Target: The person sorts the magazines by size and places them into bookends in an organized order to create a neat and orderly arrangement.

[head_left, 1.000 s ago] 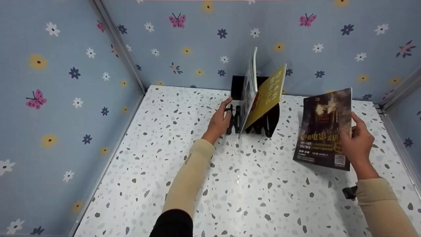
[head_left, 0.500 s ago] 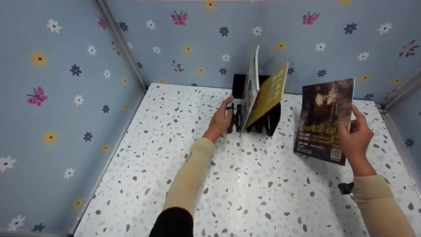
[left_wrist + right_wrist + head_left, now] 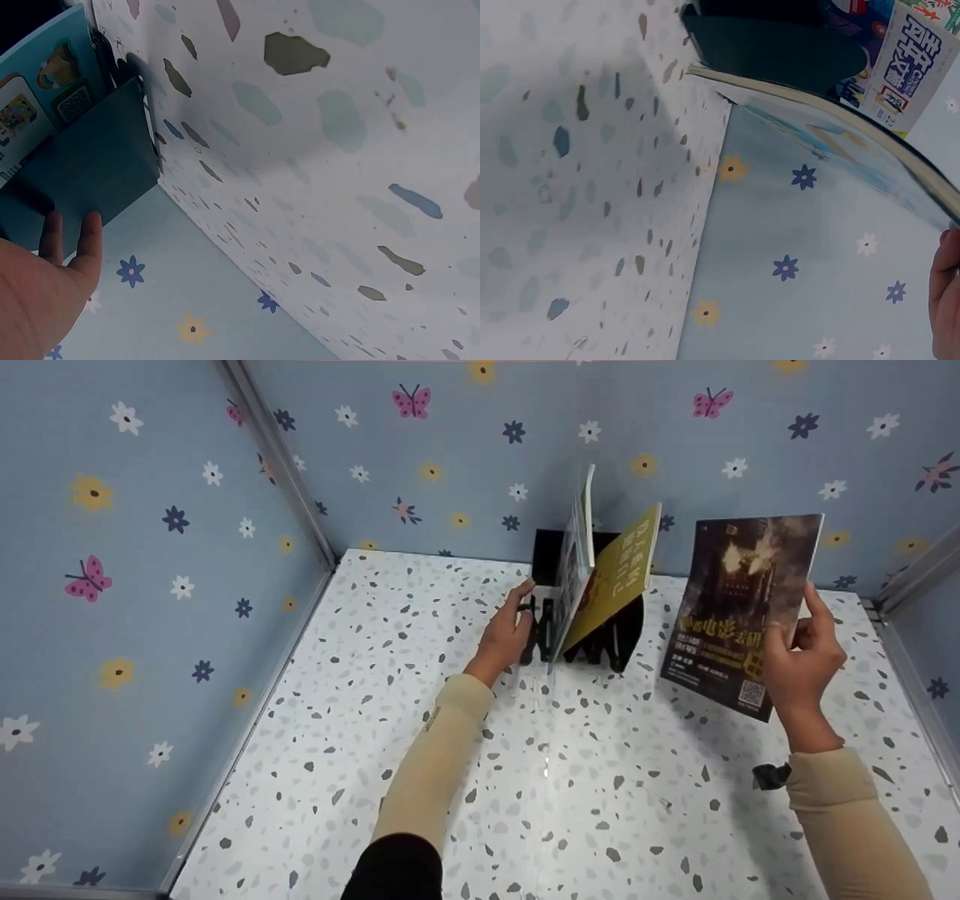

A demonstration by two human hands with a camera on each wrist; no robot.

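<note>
A dark magazine [image 3: 739, 600] with a burning building and Chinese lettering on its cover hangs above the table at the right. My right hand [image 3: 806, 667] pinches its right edge, thumb on the cover. At the back centre stands a black book rack [image 3: 547, 556] with a folding base. My left hand [image 3: 501, 637] rests against the rack's left end; in the left wrist view, two extended fingers lie against the dark end panel [image 3: 90, 161]. A yellow book [image 3: 619, 574] leans right in the rack beside thinner upright books [image 3: 574, 555]. The right wrist view shows the magazine edge-on.
The white speckled table [image 3: 600, 802] meets a blue flowered wall [image 3: 480, 457] close behind the rack. Side panels [image 3: 97, 645] enclose the table left and right. A small black object [image 3: 771, 776] sits by the right wrist.
The right hand has lifted the magazine upward and away from me, and the magazine has tilted. The left hand stays at the rack, which has not moved.
</note>
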